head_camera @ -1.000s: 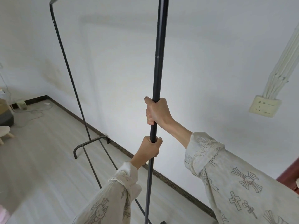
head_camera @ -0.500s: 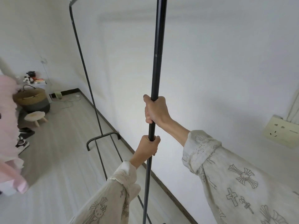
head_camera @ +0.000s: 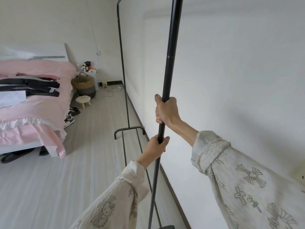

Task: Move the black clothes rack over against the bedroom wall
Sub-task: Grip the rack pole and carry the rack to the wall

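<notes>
Head view, the only 1 supplied. Your right hand (head_camera: 165, 111) is closed around the near upright of the rack (head_camera: 170, 52); your left hand (head_camera: 156, 148) is closed around the same pole just below it, the 2 hands near each other but apart. The pole runs straight up through both fists. The rack's long axis runs away from you, parallel to the wall (head_camera: 231, 63) on your right. The far foot (head_camera: 128, 130) appears to end just beside the skirting, though contact cannot be confirmed. The wall lies to the right of both hands, the right hand being nearer to it. In my judgement, any remaining move is a short sideways push to the right.

Not visible: the top rail, cut off at the upper edge, and most of the near foot, at the bottom edge. The bed (head_camera: 33, 103) stands well apart on your left.
</notes>
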`<state>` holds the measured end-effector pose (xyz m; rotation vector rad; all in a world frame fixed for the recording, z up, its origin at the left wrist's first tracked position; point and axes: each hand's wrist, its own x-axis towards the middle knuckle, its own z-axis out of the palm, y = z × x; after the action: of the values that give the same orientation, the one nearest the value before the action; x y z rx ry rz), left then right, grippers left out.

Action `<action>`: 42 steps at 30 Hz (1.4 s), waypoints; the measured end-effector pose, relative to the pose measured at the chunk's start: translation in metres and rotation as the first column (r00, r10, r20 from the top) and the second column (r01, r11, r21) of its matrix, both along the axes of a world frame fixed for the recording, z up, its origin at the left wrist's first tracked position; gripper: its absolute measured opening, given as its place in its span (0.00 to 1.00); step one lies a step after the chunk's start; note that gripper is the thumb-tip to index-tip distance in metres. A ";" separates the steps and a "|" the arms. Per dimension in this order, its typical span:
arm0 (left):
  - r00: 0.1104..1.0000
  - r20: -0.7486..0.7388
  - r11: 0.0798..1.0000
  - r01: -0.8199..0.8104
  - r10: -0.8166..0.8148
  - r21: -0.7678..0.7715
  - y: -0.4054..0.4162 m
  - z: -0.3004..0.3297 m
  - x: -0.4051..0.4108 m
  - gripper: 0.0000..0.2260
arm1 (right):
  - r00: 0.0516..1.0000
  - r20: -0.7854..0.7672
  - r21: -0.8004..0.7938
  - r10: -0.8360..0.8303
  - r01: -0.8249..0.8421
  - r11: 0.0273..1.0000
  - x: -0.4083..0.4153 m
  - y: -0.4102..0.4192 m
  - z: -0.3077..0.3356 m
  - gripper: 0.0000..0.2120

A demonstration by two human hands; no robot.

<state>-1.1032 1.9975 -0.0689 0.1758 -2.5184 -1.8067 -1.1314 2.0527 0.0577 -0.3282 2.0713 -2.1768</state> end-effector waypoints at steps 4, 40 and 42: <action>0.996 0.040 0.996 0.078 -0.076 -0.052 0.008 0.010 -0.009 0.13 | 1.000 0.010 -0.009 0.010 -0.010 1.000 -0.012 0.012 0.000 0.19; 0.990 -0.077 0.976 -0.133 0.122 -0.172 0.064 -0.013 -0.039 0.07 | 0.883 -0.189 0.131 0.430 -0.412 0.902 -0.070 0.119 -0.035 0.06; 0.990 -0.070 0.978 -0.129 0.119 -0.164 0.063 -0.016 -0.038 0.07 | 0.847 -0.172 0.258 0.502 -0.453 0.853 -0.073 0.123 -0.038 0.05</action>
<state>-1.1411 2.0603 -0.0849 0.2622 -2.5406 -1.5242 -1.2047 2.1760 0.0192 -1.0040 2.0151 -1.6732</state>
